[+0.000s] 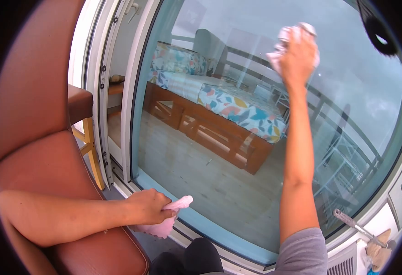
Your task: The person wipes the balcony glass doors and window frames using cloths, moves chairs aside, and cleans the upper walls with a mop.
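My right hand is raised high and presses a pale pink cloth against the large glass pane of a sliding door. Bunched cloth shows above and beside its fingers. Low on the left, my left hand is closed around a second pink cloth. One end of that cloth pokes out past the thumb, and the rest hangs below the fist. This hand is apart from the glass, over the edge of a brown padded chair.
Through the glass shows a wooden bed with a leaf-patterned cover; a railing and sky reflect in the pane. The white door frame runs along the left. At lower right lie a grey-handled tool and a vented white panel.
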Demonstrator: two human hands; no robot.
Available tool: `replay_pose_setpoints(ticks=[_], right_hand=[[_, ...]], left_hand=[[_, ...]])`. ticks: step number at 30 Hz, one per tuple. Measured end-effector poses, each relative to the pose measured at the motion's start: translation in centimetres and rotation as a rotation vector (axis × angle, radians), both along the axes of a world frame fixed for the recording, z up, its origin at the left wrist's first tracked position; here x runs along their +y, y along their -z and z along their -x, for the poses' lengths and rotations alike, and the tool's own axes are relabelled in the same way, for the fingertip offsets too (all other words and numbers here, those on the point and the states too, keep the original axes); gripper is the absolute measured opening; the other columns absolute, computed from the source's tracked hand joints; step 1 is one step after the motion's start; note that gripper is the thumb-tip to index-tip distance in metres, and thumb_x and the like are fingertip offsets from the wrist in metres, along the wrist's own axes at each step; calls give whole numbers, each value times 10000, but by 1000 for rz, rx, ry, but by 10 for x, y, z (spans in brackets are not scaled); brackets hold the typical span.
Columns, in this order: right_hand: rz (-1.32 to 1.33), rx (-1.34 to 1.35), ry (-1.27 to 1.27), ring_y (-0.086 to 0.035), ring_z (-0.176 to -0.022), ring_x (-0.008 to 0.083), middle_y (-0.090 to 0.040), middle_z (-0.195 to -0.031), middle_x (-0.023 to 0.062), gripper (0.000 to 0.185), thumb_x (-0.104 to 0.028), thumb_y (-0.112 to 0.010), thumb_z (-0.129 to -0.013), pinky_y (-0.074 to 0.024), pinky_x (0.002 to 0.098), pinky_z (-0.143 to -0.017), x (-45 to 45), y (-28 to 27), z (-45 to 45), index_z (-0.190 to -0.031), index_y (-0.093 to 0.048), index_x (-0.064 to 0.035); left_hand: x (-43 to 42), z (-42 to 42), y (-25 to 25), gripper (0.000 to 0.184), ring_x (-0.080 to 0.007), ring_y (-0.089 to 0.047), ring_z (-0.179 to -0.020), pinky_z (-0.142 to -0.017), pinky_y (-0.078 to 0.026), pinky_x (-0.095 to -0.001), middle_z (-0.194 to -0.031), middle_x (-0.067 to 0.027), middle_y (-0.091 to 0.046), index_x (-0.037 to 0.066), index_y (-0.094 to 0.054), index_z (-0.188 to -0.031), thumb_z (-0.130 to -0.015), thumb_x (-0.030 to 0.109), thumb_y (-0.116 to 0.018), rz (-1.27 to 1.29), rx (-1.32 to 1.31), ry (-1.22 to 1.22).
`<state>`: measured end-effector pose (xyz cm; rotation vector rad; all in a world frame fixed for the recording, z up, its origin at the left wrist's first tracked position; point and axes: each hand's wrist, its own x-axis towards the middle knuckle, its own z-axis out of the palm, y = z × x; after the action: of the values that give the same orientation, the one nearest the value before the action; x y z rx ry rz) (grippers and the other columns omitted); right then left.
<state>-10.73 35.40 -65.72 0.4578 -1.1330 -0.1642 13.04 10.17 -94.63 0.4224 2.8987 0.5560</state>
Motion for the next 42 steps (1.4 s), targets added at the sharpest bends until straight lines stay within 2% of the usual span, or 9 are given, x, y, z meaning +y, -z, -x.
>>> replay_pose_setpoints(ticks=[5,7,10,13,14,16,21,25,42], right_hand=[[-525,-540,-218,-460,-1217,340,-526,-1222,180,534,-142,-639,-691,-306,463,-1084,-103,150,21,-1195,-515,-12],[-716,-539,239,-343,-1318,362,-391,-1402,187,554,-226,-529,-830,-261,474,-1109,-113,250,17,-1326,-425,-3],[-1130,-593,282,-383,-1305,334,-432,-1390,185,491,-249,-462,-893,-257,465,-1116,-82,371,6,-1327,-465,-19],[-1099,-962,-132,-400,-1299,285,-476,-1337,177,444,-202,-494,-874,-278,423,-1114,-70,358,-3,-1289,-495,-42],[-750,-1271,-124,-445,-1254,249,-516,-1278,149,391,-153,-525,-842,-313,387,-1100,-76,339,-8,-1222,-527,-59],[-813,-435,78,-536,-1128,286,-555,-1224,129,369,-134,-540,-819,-363,414,-1060,-78,253,4,-1179,-540,-54],[-113,-93,-51,-408,-1281,356,-487,-1331,168,459,-136,-551,-807,-278,485,-1092,-127,61,28,-1263,-532,-95],[-84,-100,-53,-393,-1293,356,-467,-1349,181,474,-166,-529,-819,-268,477,-1103,-209,84,73,-1284,-516,-79],[-1208,-757,225,-304,-1340,361,-433,-1367,170,447,-285,-440,-935,-149,483,-1133,-345,645,108,-1256,-560,2]], left_hand=[[-2,-1,-3,381,-390,-638,-850,-798,-500,-448,-873,-212,-667,82,-685,-992,-886,413,-529,-77,2,-14],[-5,4,4,372,-386,-639,-853,-797,-502,-447,-877,-210,-669,77,-691,-974,-879,402,-535,-127,69,12],[-8,9,11,363,-368,-646,-862,-787,-508,-442,-871,-203,-672,82,-700,-958,-868,399,-549,-100,96,-30],[-4,6,-2,374,-357,-654,-861,-778,-518,-435,-883,-194,-674,70,-697,-971,-857,401,-568,-71,51,-59],[-3,4,-3,374,-355,-656,-861,-778,-520,-435,-893,-192,-675,67,-696,-979,-856,397,-569,-58,29,-55],[-2,2,-6,374,-354,-658,-861,-778,-522,-436,-903,-191,-676,65,-694,-988,-856,392,-570,-53,7,-71],[2,-10,-10,351,-373,-649,-789,-750,-511,-442,-823,-193,-669,76,-669,-968,-882,392,-543,34,-49,-25],[5,-14,-27,332,-356,-654,-748,-726,-519,-430,-791,-170,-672,72,-659,-932,-891,376,-531,40,-269,-23],[-1,-10,-23,160,-281,-658,-675,-572,-504,-386,-759,-112,-630,35,-625,-865,-818,178,-573,227,-408,102]])
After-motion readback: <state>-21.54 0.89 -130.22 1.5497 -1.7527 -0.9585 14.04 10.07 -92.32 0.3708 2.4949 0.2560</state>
